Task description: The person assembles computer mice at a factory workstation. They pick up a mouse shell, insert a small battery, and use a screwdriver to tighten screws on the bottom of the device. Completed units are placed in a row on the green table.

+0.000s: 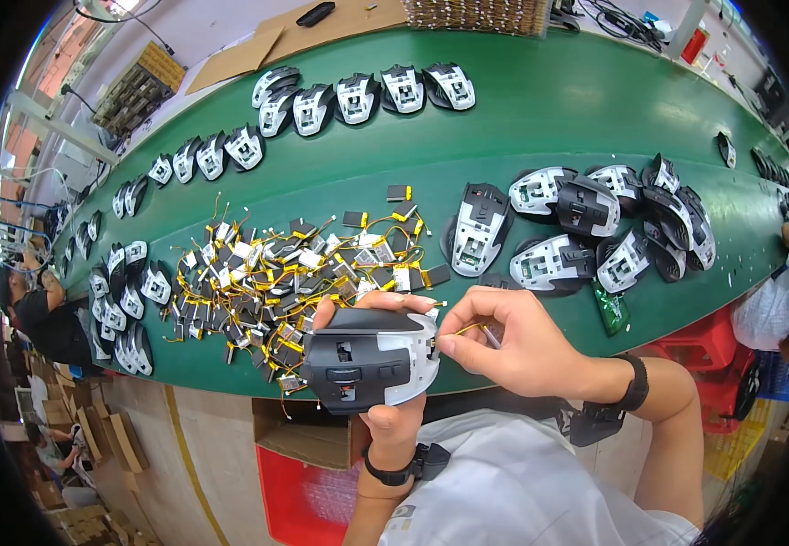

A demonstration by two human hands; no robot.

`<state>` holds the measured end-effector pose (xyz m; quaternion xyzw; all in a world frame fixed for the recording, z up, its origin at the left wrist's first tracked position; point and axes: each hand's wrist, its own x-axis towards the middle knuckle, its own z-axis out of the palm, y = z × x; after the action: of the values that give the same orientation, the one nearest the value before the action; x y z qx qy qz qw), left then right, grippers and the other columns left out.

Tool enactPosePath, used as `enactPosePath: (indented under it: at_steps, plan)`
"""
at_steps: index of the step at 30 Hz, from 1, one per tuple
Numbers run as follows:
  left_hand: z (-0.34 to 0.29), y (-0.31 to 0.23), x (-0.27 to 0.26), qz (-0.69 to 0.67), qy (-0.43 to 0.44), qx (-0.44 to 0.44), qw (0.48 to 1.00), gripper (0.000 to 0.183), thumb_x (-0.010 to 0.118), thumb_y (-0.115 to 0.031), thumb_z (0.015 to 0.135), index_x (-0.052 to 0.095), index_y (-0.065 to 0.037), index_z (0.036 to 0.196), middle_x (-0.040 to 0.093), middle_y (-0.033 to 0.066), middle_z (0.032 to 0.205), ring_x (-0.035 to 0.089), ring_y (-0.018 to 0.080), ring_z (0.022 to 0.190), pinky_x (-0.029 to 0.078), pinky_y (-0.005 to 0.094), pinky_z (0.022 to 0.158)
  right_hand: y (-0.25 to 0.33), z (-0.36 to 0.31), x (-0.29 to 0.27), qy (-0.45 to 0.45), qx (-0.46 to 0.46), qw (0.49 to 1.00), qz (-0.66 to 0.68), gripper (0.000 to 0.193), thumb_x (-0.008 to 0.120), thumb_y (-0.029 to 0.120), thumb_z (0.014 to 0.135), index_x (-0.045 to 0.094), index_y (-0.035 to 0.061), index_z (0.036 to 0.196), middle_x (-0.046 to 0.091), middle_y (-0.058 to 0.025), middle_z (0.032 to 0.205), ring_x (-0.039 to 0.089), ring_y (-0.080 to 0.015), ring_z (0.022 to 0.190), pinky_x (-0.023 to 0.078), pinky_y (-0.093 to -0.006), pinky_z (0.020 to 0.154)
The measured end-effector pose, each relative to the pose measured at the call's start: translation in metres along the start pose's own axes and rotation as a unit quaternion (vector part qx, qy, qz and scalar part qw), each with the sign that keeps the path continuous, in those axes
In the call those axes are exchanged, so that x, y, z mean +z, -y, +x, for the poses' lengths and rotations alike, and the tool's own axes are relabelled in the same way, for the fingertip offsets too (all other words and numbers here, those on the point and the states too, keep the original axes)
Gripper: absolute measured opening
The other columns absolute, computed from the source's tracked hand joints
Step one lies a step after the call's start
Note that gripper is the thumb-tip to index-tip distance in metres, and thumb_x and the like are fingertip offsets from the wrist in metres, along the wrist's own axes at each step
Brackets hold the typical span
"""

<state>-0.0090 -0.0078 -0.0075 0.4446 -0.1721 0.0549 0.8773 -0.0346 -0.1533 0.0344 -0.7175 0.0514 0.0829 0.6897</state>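
My left hand [395, 431] grips a black and white computer mouse [358, 357], fingers along its far side and thumb beneath its near side. The mouse's white end, with an opening in it, points right. At that opening, my right hand [523, 338] pinches a thin yellow and dark wire between thumb and fingertips. What hangs on the wire is mostly hidden in the palm. Just beyond the mouse lies a heap of small battery packs [267, 282], dark and silver with yellow tape and wires.
Several similar mice [481, 232] cluster at the right, beside a green packet [611, 309]. More mice [356, 98] line the green table [540, 136] at the back, and others [130, 300] sit at the left. A red crate [285, 496] stands below the table edge. Other people work at both sides.
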Motion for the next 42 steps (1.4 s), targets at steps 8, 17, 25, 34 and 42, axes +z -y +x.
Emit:
enactPosePath:
  at_steps: [8, 17, 25, 34, 42]
  plan:
    - [-0.003, 0.000, 0.000, 0.008, 0.003, -0.003, 1.000, 0.104, 0.068, -0.070, 0.075, 0.016, -0.019, 0.150, 0.048, 0.0193, 0.124, 0.058, 0.0366, 0.105, 0.050, 0.0485, 0.089, 0.001, 0.002, -0.004, 0.042, 0.041, 0.998, -0.022, 0.017, 0.069, 0.015, 0.088, 0.063, -0.0006, 0.090, 0.060, 0.0013, 0.074, 0.050, -0.0025, 0.063, 0.040, -0.0213, 0.055]
    - [-0.006, -0.001, 0.003, -0.029, -0.014, -0.038, 0.999, 0.103, 0.070, -0.070, 0.073, 0.019, -0.022, 0.148, 0.049, 0.0172, 0.124, 0.058, 0.0365, 0.106, 0.051, 0.0484, 0.090, -0.008, 0.003, -0.001, 0.026, -0.001, 0.999, 0.020, 0.019, 0.068, 0.014, 0.085, 0.062, -0.0019, 0.094, 0.064, -0.0044, 0.079, 0.058, -0.0081, 0.068, 0.047, -0.0262, 0.060]
    - [-0.006, -0.001, 0.009, -0.009, -0.032, -0.031, 0.999, 0.097, 0.060, -0.069, 0.081, 0.019, -0.013, 0.149, 0.050, 0.0182, 0.119, 0.060, 0.0358, 0.100, 0.050, 0.0488, 0.087, 0.011, 0.002, -0.004, 0.112, 0.113, 0.986, 0.056, 0.019, 0.059, 0.012, 0.094, 0.055, -0.0031, 0.106, 0.063, -0.0075, 0.090, 0.062, -0.0114, 0.075, 0.053, -0.0258, 0.063]
    - [-0.012, 0.002, 0.002, 0.021, -0.010, -0.030, 0.999, 0.096, 0.061, -0.069, 0.080, 0.021, -0.013, 0.148, 0.051, 0.0173, 0.116, 0.060, 0.0360, 0.100, 0.051, 0.0470, 0.084, 0.000, 0.003, -0.004, 0.123, 0.117, 0.985, 0.032, 0.017, 0.056, 0.010, 0.095, 0.055, -0.0042, 0.104, 0.062, -0.0069, 0.086, 0.061, -0.0104, 0.070, 0.053, -0.0258, 0.060]
    - [-0.006, 0.009, -0.001, -0.041, -0.022, -0.057, 0.997, 0.093, 0.059, -0.067, 0.083, 0.021, -0.014, 0.148, 0.051, 0.0163, 0.117, 0.058, 0.0350, 0.098, 0.050, 0.0478, 0.085, 0.000, 0.008, -0.009, 0.138, 0.172, 0.974, 0.046, 0.021, 0.063, 0.007, 0.090, 0.056, -0.0035, 0.108, 0.062, -0.0077, 0.091, 0.062, -0.0117, 0.076, 0.053, -0.0270, 0.066]
